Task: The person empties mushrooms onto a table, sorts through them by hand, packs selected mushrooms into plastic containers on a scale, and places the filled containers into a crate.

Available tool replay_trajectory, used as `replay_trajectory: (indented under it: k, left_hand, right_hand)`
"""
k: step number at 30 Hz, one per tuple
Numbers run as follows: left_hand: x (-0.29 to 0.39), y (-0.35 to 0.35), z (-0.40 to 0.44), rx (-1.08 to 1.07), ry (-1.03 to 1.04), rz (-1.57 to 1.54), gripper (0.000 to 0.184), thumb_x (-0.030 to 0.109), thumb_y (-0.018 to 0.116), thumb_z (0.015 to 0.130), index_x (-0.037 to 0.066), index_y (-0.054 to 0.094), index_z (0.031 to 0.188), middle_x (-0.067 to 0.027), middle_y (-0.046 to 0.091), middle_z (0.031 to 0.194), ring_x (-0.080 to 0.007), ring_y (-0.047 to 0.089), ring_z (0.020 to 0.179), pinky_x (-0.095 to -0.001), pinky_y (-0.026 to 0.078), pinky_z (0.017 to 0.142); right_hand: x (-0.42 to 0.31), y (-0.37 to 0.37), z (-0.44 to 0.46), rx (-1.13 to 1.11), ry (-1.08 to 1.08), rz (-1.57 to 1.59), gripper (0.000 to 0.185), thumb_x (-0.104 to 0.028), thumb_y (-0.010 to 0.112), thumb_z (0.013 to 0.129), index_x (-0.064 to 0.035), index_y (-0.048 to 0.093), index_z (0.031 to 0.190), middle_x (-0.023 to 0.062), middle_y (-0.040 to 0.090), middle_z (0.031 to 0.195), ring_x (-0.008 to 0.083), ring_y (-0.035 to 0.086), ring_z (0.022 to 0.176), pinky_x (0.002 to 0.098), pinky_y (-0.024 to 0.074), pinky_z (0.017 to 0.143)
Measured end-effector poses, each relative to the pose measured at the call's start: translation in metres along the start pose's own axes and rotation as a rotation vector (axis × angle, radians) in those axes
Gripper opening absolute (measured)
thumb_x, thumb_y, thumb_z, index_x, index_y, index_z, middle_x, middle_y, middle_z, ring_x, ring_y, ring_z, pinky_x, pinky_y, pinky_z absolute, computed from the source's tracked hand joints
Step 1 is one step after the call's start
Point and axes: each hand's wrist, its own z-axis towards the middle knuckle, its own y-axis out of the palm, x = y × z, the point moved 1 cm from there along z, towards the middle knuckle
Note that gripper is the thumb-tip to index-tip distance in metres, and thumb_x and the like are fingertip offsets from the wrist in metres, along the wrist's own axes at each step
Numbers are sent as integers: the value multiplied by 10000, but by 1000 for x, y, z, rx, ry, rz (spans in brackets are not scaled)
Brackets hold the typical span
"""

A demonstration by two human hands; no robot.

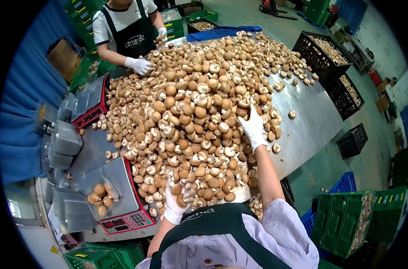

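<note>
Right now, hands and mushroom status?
White-gloved left hand holding brown round mushroom. White-gloved right hand against brown mushroom heap. Co-worker's gloved hands at far side.

1. The table [309,119] is smooth metal, shiny toward its right edge.
2. The mushrooms [186,107] have matt caps.
3. The scale [125,222] by the near-left corner has a red plastic casing.
4. Trays [67,139] along the left edge are clear, glossy plastic.
5. The far edge carries matt blue cloth [224,32].
</note>
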Motion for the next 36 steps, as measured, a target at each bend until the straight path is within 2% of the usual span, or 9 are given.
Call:
replay_trajectory:
  k: [3,7,12,20,23,26,30,32,36]
  left_hand:
    - [1,1,2,-27,-8,-11,549,606,451,874,82,598,949,-109,580,921,-200,474,674,-272,401,492]
    - [4,-3,8,-1,0,-18,560,612,459,868,90,624,988,-117,585,974,-241,525,797,-293,444,534]
    - [1,-7,8,42,0,15,556,626,439,869,125,608,1039,-93,595,1021,-245,567,883,-318,468,602]
    - [-2,-6,6,126,20,47,524,597,458,872,112,615,998,-105,590,989,-236,581,818,-317,498,545]
    - [-1,-2,5,109,36,55,535,597,456,874,108,603,1036,-111,595,1007,-249,587,860,-333,514,571]
    - [-2,-6,6,138,87,46,545,593,449,879,122,574,1125,-136,588,1146,-290,597,951,-346,540,632]
    - [-7,-5,14,-66,-22,-49,664,637,400,873,161,446,1334,-172,331,1465,-360,401,1282,-424,458,935]
    - [-11,5,21,-93,3,144,703,640,372,877,184,355,1412,-167,279,1493,-372,295,1351,-459,339,1059]
    - [-9,-2,27,-22,-40,72,549,442,462,925,50,454,1310,-197,510,1286,-361,518,1164,-437,509,871]
  right_hand:
    - [23,20,6,52,-107,-98,743,-257,718,741,-38,391,1371,209,461,1349,339,448,1241,381,363,1045]
    - [25,2,-4,-7,-177,-236,438,-253,703,740,-117,606,1145,129,581,1225,323,560,1076,389,449,942]
    - [11,-15,-8,77,-117,-148,381,-204,717,740,-95,637,1096,120,652,1033,289,604,926,368,482,845]
    - [-13,8,22,-26,-279,-253,410,-219,700,723,-103,627,1109,127,626,1149,320,559,1034,365,449,929]
    - [-15,-3,24,9,-148,9,383,-241,725,699,-61,662,1032,141,679,905,291,645,830,350,513,795]
    - [-17,-13,13,5,-6,464,350,-266,737,772,-54,671,1042,74,687,943,151,631,806,275,510,725]
    - [-84,-47,-49,-548,-121,391,351,-374,724,771,-145,688,1034,40,683,1013,121,622,830,262,512,765]
    - [-104,-49,-73,-887,-308,397,463,-405,715,758,-118,645,1116,96,662,1100,234,633,973,322,512,855]
    - [-118,-40,-62,-748,-325,138,446,-280,705,778,-125,609,1185,118,613,1217,229,596,1079,336,477,930]
